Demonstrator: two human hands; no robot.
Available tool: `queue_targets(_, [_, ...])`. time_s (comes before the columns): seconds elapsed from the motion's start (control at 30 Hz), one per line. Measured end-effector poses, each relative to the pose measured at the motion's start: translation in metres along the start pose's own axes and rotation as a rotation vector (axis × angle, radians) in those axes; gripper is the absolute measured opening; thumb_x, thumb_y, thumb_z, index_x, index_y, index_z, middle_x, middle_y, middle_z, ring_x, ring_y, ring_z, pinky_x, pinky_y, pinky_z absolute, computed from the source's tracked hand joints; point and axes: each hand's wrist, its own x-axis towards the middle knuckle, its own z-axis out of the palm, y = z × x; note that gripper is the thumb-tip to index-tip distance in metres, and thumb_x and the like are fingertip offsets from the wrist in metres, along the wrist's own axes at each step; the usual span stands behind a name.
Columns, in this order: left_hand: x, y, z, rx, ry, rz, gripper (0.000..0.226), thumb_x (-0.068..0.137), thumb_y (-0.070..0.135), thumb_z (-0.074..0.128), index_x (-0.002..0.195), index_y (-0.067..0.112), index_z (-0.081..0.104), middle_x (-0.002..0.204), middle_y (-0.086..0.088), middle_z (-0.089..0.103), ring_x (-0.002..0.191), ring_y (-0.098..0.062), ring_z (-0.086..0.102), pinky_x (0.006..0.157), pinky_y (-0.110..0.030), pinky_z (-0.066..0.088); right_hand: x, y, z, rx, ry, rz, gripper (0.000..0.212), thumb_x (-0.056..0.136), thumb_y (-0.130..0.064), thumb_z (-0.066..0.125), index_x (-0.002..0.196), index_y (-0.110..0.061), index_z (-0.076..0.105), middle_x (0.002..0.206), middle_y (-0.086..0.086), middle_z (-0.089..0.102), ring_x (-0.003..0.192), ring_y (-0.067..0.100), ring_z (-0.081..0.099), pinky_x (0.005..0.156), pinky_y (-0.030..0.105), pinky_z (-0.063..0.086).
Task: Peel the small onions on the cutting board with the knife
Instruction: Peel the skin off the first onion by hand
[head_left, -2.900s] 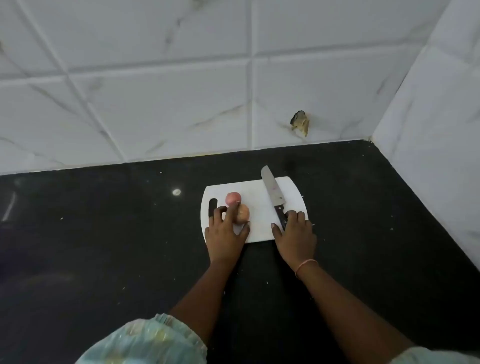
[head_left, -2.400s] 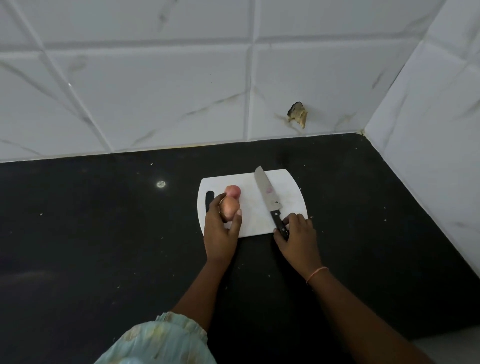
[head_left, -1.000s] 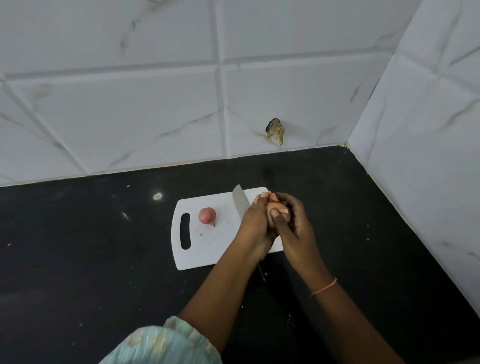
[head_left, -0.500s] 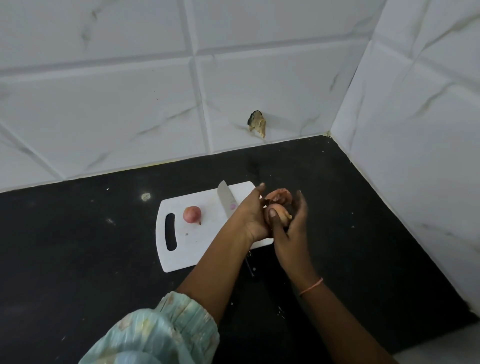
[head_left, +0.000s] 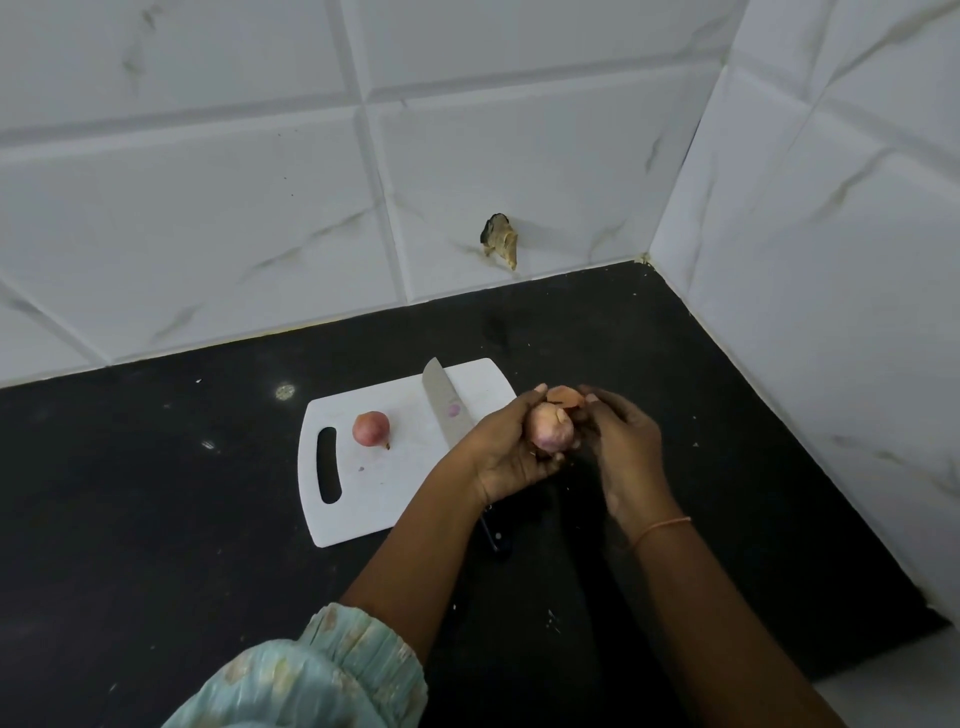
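left hand (head_left: 506, 451) is cradling a half-peeled onion (head_left: 550, 427) at three o'clock of the cutting board (head_left: 363, 499); right hand (head_left: 621, 441) is pinching its loose skin (head_left: 566, 397). second onion (head_left: 371, 428), knife (head_left: 439, 397) are lying untouched.

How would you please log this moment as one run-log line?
left hand: holds onion | right hand: pulls skin | knife: idle on cutting board | second onion: unpeeled

Soft, even, dim light; faint glare on the counter (head_left: 156, 519); wide-angle bending at edges.
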Motion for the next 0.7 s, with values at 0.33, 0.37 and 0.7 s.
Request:
queue_targets(0.33, [-0.004, -0.003, -0.006, -0.108, -0.030, 0.213, 0.018, 0.101, 0.024, 0.051, 0.108, 0.012, 0.062, 0.089, -0.009, 0.065, 0.064, -0.016, 0.060, 0.052, -0.021, 0.049, 0.000, -0.002, -0.011, -0.746, -0.059, -0.324, 0.052, 0.100, -0.045, 0.043, 0.146, -0.020, 0.039, 0.145, 0.004, 0.041, 0.124, 0.019, 0.051, 0.091, 0.025, 0.038])
queue_targets(0.37, [-0.004, -0.003, -0.005, -0.100, -0.017, 0.223, 0.024, 0.101, 0.032, 0.049, 0.105, 0.012, 0.062, 0.083, -0.007, 0.064, 0.058, -0.013, 0.055, 0.047, -0.020, 0.044, -0.007, -0.006, -0.007, -0.681, -0.087, -0.395, 0.050, 0.098, -0.047, 0.045, 0.141, -0.022, 0.044, 0.139, 0.002, 0.047, 0.118, 0.012, 0.054, 0.089, 0.023, 0.042])
queue_targets(0.7, [-0.017, -0.002, -0.006, 0.171, 0.190, 0.436, 0.050, 0.105, 0.050, 0.032, 0.108, 0.016, 0.069, 0.094, -0.007, 0.076, 0.091, -0.018, 0.072, 0.076, -0.029, 0.056, -0.041, 0.003, 0.031, -0.252, -0.468, -0.454, 0.028, 0.098, -0.034, 0.051, 0.125, -0.039, 0.045, 0.126, -0.010, 0.054, 0.117, 0.001, 0.054, 0.091, 0.018, 0.048])
